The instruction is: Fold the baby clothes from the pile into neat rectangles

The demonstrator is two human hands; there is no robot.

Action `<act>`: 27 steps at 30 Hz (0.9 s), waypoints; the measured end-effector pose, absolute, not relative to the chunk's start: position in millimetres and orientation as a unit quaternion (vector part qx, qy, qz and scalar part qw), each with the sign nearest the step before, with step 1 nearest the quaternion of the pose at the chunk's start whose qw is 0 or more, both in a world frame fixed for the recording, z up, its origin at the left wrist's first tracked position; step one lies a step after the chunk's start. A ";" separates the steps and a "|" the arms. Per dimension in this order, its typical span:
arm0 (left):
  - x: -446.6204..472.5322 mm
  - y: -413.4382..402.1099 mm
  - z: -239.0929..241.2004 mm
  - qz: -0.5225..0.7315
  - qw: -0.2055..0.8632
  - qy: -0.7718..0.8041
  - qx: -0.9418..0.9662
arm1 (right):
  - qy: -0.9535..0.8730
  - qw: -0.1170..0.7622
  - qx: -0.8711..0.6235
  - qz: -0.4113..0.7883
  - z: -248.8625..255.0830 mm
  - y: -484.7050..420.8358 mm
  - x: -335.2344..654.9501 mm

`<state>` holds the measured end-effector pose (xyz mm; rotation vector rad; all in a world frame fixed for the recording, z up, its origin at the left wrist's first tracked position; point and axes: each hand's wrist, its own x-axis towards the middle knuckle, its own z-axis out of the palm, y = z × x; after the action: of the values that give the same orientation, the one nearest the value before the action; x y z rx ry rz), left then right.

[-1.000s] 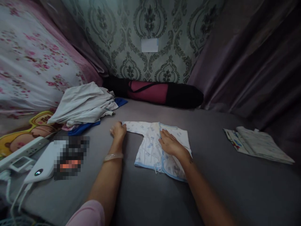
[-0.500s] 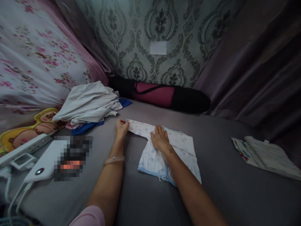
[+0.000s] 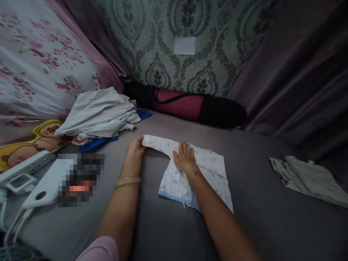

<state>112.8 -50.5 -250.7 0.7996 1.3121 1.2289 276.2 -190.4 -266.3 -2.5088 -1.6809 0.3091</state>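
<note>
A small white baby shirt (image 3: 214,170) with a pale print and light-blue trim lies on the grey sheet. Its left sleeve stretches out toward my left hand (image 3: 136,146), whose fingers are closed on the cuff and lift it slightly. My right hand (image 3: 185,156) lies flat on the shirt's upper left part, near where the sleeve joins the body, fingers extended. White ties hang at the shirt's lower front. The right sleeve is not visible; the right side shows a straight edge.
On the left are a heap of pale clothes (image 3: 100,110), a power strip (image 3: 29,166), a white power bank (image 3: 49,185) with cables, and a yellow cartoon cushion (image 3: 21,154). A long black-and-maroon bag (image 3: 179,105) lies along the wall. Folded fabric (image 3: 312,177) rests at right.
My left hand has drawn the sleeve end slightly to the left and turned, so the sleeve now curves. My right hand stays pressed on the shirt. The view has shifted a little.
</note>
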 end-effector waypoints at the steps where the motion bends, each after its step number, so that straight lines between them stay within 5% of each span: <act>1: 113.6 -51.7 -245.4 0.509 0.582 0.550 0.315 | -0.552 0.053 -0.826 0.103 -266.3 -190.5 276.2; 6: 121.9 -66.6 -216.8 0.484 0.720 0.454 0.202 | -0.555 0.059 -0.824 0.098 -266.7 -191.4 274.7; 13: 154.3 -99.8 -189.2 0.461 0.769 0.373 0.238 | -0.560 0.109 -0.804 0.168 -255.5 -190.5 283.4; 18: 182.6 -122.2 -191.2 0.452 0.771 0.342 0.291 | -0.469 0.337 -0.791 0.202 -234.8 -211.8 304.2; 21: 200.4 -141.5 -199.7 0.439 0.763 0.324 0.346 | -0.330 0.469 -0.741 0.349 -224.9 -234.2 312.5; 27: 215.8 -164.0 -216.4 0.338 0.800 0.179 0.463 | -0.184 0.600 -0.614 0.479 -224.4 -262.0 325.2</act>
<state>215.8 -164.0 -216.4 0.9934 0.3833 0.7259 325.2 -262.0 -224.4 -1.4231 -0.4271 1.1099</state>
